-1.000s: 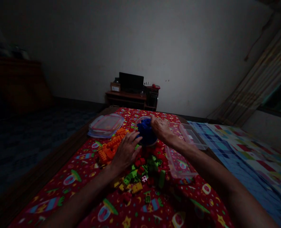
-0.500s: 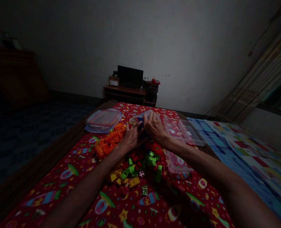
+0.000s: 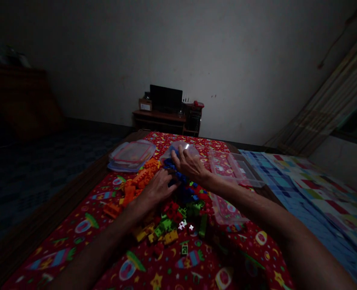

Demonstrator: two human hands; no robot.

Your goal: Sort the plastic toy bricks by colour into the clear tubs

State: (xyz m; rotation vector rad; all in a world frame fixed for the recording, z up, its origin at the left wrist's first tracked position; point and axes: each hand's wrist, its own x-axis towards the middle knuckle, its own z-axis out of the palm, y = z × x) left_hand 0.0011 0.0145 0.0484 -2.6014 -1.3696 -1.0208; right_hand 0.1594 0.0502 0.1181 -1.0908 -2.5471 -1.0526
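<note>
My left hand (image 3: 159,186) reaches into the pile of toy building blocks, its thumb apart from its fingers, between the orange blocks (image 3: 142,178) and the dark blue blocks (image 3: 181,177). Its fingertips touch the blue ones and are partly hidden. My right hand (image 3: 190,164) is bent at the near side of a clear plastic container (image 3: 193,150), with a blue block (image 3: 174,152) at its fingertips. Closer to me lie red blocks (image 3: 171,209), green blocks (image 3: 166,225) and yellow blocks (image 3: 170,237), with small white pieces (image 3: 182,224) among them.
Clear lids (image 3: 133,153) are stacked at the left edge of the table. On the right stand clear plastic boxes (image 3: 241,171). A red patterned cloth (image 3: 106,241) covers the table. Beyond it are a desk with a monitor (image 3: 166,98) and, to the right, a bed (image 3: 287,181).
My hands have moved apart. The left has come back toward me over the blocks; the right has shifted slightly left at the container. More blue blocks and the container now show.
</note>
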